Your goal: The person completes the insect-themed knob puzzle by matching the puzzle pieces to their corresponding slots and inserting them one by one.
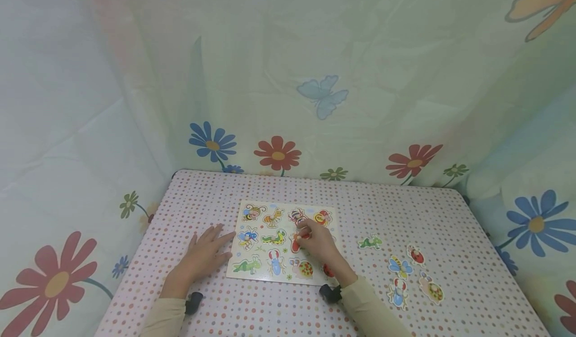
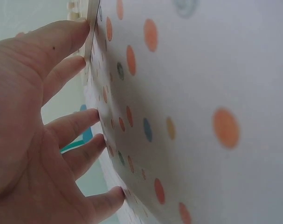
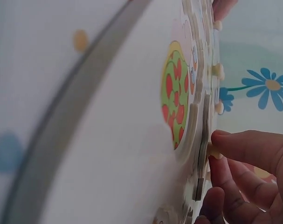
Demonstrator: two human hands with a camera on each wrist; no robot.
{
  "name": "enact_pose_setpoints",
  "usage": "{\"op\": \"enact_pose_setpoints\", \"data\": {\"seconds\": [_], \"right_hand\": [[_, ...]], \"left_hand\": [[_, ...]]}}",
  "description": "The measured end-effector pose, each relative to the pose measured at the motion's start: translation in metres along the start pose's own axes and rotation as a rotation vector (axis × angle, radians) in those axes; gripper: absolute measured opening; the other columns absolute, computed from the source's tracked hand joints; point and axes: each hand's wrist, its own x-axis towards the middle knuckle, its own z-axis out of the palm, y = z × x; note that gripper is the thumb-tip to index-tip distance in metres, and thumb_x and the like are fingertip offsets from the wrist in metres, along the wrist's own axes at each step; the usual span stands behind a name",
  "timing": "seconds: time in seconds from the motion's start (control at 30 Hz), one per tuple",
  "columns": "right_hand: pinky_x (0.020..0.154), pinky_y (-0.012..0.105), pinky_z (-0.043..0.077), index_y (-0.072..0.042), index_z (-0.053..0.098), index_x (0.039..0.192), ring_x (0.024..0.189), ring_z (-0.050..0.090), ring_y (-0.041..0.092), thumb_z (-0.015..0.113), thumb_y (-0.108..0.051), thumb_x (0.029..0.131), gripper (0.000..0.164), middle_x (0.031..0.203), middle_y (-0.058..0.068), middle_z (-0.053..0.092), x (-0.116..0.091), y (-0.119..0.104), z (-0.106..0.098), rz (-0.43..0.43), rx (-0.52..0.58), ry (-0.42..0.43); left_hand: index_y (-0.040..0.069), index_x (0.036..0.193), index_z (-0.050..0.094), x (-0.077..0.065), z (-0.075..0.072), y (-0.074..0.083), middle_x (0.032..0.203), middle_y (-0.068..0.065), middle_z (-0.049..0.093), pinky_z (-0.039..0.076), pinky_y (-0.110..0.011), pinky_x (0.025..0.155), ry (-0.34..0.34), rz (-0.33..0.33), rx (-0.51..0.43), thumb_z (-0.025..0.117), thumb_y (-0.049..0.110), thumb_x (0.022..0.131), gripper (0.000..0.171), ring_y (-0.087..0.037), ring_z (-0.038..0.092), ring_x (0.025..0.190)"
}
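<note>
A wooden peg puzzle board [image 1: 288,264] printed with insects lies on the table. My right hand [image 1: 320,244] is over its right half, pinching the small peg [image 3: 215,151] of a red insect piece [image 1: 295,244] between thumb and fingertips. In the right wrist view that piece stands on edge close over the board, its picture hidden. My left hand [image 1: 204,254] rests with fingers spread at the board's left side; thumb and index fingertip are right at the edge in the left wrist view. Several pieces, such as a green caterpillar [image 1: 273,237], lie on the board.
Loose pieces lie right of the board: a green grasshopper [image 1: 370,242], a blue-winged bee [image 1: 399,267], a red ladybug [image 1: 416,255], a blue beetle [image 1: 398,294] and a spotted piece [image 1: 433,290]. The dotted tablecloth [image 1: 279,317] reaches back to a flowered curtain [image 1: 360,127].
</note>
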Motion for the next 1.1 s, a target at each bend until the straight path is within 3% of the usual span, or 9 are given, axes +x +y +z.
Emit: {"op": "enact_pose_setpoints", "data": {"seconds": [0.67,0.9,1.1], "right_hand": [[0.066,0.031,0.049,-0.006,0.067,0.114,0.077,0.059,0.013,0.075,-0.002,0.086,0.029,0.089,-0.001,0.067,0.000,0.001,0.001,-0.017,0.008,-0.021],[0.052,0.028,0.048,-0.008,0.067,0.115,0.068,0.057,0.014,0.077,-0.008,0.087,0.029,0.093,0.000,0.068,-0.001,0.002,-0.007,0.004,0.018,-0.025],[0.054,0.030,0.051,-0.008,0.068,0.117,0.071,0.059,0.014,0.075,-0.007,0.088,0.029,0.095,0.000,0.068,-0.003,0.006,-0.023,0.003,0.041,0.013]], "left_hand": [[0.024,0.150,0.049,0.001,0.001,0.000,0.161,-0.015,0.028,0.005,-0.070,0.114,0.002,0.005,0.008,0.065,0.034,0.098,0.055,-0.040,0.019,0.148],[0.024,0.150,0.049,0.000,0.002,-0.001,0.162,-0.015,0.027,0.004,-0.070,0.115,-0.001,-0.004,0.008,0.065,0.033,0.098,0.055,-0.040,0.018,0.149],[0.024,0.150,0.049,0.001,0.001,0.000,0.162,-0.015,0.027,0.004,-0.069,0.115,-0.003,-0.004,0.005,0.064,0.034,0.098,0.055,-0.040,0.018,0.149]]}}
